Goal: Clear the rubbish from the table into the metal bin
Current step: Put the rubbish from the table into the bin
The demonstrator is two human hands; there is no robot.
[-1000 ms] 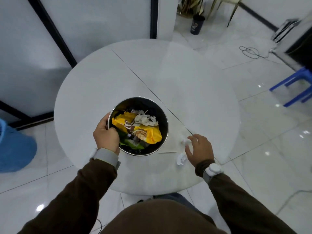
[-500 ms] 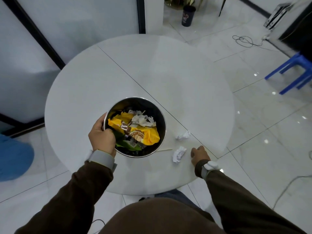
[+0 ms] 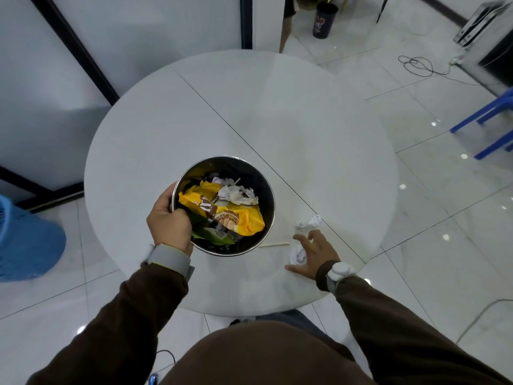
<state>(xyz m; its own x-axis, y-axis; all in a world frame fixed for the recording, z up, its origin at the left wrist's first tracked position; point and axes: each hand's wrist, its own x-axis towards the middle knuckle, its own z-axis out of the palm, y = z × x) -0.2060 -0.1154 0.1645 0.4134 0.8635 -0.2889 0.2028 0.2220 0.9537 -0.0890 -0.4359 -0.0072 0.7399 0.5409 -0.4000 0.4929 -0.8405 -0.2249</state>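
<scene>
Rubbish is lying in three pieces on the table [image 3: 277,120], all at the near right beside the bin [image 3: 259,177]: near wad [image 3: 297,254], far wad [image 3: 309,221], and a thin stick [image 3: 273,245] between the near wad and the bin. Bin is sitting at the table's near side; resting or slightly lifted, cannot tell. It is already holding a yellow wrapper [image 3: 222,211] and crumpled paper heaped fairly high. Left hand [image 3: 169,220] is gripping the bin's near-left rim, fingers curled over the edge. Right hand [image 3: 315,255] is hovering low over the near wad, fingers spread, thumb out along the table, nothing pinched yet; whether fingertips are touching the paper, cannot tell. Risks, as judged: spread fingers closing unevenly may be flicking the light wad sideways, and it is lying not far from the table's edge, so a nudge could be sending it to the floor. Far wad is lying just beyond the fingertips and could be getting knocked in the same sweep. Stick is lying flat on a smooth top, likely hard to pinch, and may be rolling away. Heaped wrapper may be bouncing added paper back out. One-sided rim grip could be tipping the bin if it is lifted or dragged.
</scene>
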